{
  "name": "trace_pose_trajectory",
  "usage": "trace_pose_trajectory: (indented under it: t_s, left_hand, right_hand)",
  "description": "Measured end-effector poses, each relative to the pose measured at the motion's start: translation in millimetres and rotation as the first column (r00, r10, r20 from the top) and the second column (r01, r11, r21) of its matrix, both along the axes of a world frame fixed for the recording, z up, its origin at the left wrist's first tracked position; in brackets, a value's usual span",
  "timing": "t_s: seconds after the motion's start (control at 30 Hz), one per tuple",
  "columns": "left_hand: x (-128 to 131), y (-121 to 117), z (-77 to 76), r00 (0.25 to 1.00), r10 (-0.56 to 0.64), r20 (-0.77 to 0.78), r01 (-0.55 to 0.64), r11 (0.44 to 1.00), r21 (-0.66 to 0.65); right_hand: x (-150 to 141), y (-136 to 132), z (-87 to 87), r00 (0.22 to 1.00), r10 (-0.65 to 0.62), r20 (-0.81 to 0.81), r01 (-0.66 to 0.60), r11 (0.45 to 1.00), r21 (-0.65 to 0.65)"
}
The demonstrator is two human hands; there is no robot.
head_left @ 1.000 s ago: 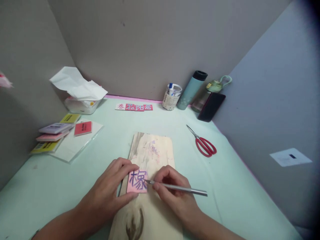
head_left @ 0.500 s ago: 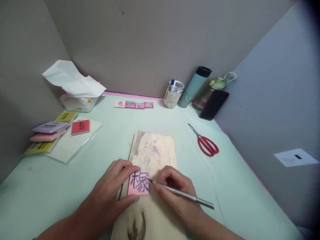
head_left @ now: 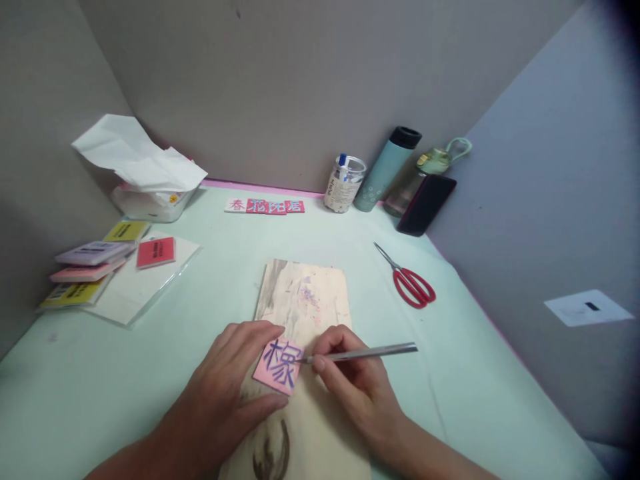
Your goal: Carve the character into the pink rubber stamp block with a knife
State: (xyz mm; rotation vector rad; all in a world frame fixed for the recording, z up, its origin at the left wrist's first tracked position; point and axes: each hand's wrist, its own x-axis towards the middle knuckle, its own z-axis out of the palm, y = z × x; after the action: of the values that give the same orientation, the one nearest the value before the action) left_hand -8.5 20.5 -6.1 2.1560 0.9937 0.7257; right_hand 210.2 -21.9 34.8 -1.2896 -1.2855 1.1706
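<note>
Pink block (head_left: 279,365) with a purple character, lying tilted on the near half of the board (head_left: 300,293). Left hand (head_left: 227,387) at the block's left, fingers curled along its far edge and thumb pressed to its near edge, pinching it. Right hand (head_left: 353,380) just right of the block, fingertips pressed together around a knife (head_left: 365,352), tip touching the block's right edge. Scissors (head_left: 411,283) well right of the board.

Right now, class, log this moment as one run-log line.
left hand: pins pink block on wooden board | right hand: holds carving knife, tip at block's right edge | red scissors: idle
</note>
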Motion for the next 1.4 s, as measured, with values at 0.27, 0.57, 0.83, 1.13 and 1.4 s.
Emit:
trace_pose_trajectory:
  t_s: [0.27, 0.57, 0.83, 1.13, 1.4]
  left_hand:
    - [4.3, 0.2, 4.8, 1.000, 0.008, -0.018, -0.008, 1.000, 0.012]
    - [3.6, 0.9, 5.1, 1.000, -0.004, -0.009, 0.004, 1.000, 0.000]
    - [2.8, 2.6, 6.3, 1.000, -0.019, -0.001, 0.019, 1.000, -0.013]
    - [1.0, 6.3, 4.8, 0.999, -0.051, -0.018, 0.050, 0.999, -0.011]
    - [1.1, 7.0, 5.9, 0.998, -0.054, -0.010, 0.054, 0.998, 0.042]
  right_hand:
    - [-1.6, 0.9, -0.5, 0.995, 0.049, 0.081, -0.052, 0.998, 0.032]
    - [-1.2, -1.2, -5.3, 0.994, 0.062, 0.090, -0.064, 0.998, 0.013]
    - [-0.3, -1.6, -0.9, 0.979, 0.080, 0.188, -0.088, 0.995, 0.035]
    - [-3.6, -1.9, -2.0, 0.967, 0.055, 0.250, -0.086, 0.989, 0.118]
    - [-2.8, -2.3, -6.6, 0.970, 0.040, 0.238, -0.079, 0.985, 0.156]
